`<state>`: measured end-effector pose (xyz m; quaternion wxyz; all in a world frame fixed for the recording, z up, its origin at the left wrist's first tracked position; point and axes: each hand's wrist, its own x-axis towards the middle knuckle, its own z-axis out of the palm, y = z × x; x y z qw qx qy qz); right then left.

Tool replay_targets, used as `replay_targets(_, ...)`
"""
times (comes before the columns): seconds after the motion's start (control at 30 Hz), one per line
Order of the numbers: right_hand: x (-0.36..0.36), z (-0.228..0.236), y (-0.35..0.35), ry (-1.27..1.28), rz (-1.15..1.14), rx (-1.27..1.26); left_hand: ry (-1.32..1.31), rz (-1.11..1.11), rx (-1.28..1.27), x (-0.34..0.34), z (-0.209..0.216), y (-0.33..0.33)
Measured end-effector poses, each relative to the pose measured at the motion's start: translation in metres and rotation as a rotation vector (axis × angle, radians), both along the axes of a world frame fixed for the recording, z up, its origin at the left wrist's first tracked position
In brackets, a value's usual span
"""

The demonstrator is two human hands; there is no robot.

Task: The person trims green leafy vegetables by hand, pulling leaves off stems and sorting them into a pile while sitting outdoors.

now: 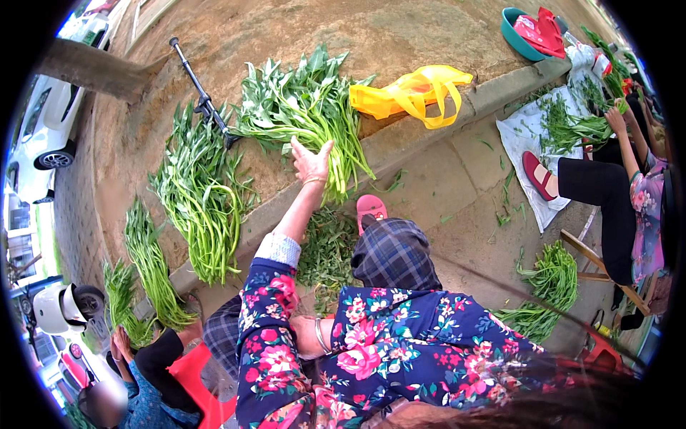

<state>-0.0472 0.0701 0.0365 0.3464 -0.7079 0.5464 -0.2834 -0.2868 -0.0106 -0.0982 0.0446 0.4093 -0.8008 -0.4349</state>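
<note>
My left hand (311,163) is stretched forward over the stems of a big bundle of water spinach (300,100) on the raised ground, thumb and fingers apart. It touches or hovers just above the stems; I cannot tell which. My right hand (309,337) is drawn in near my lap, a bangle at its wrist and its fingers hidden behind my left sleeve. Loose leaves (329,247) lie on the pavement between my arm and my pink slipper (371,207). A second long bundle of greens (196,207) rests to the left of my left arm.
A black folding stand (204,104) lies left of the bundle; a yellow plastic bag (407,93) is to its right. A kerb (457,118) crosses the scene. Greens (547,286) lie at right. Seated people are at left and right, one with greens on a white sheet (525,136).
</note>
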Motion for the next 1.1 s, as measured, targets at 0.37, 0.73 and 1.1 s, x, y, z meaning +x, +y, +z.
replay_targets(0.37, -0.011, -0.001, 0.005, -0.004, -0.01, 0.019, 0.13, 0.132, 0.188, -0.036, -0.046, -0.001)
replay_targets(0.73, -0.014, 0.0, 0.01, -0.012, -0.019, 0.019, 0.371, -0.268, 0.084, -0.011, -0.05, 0.0)
replay_targets(1.1, -0.017, -0.001, 0.008, -0.006, -0.016, 0.019, 0.251, -0.304, -0.075, -0.021, -0.065, -0.011)
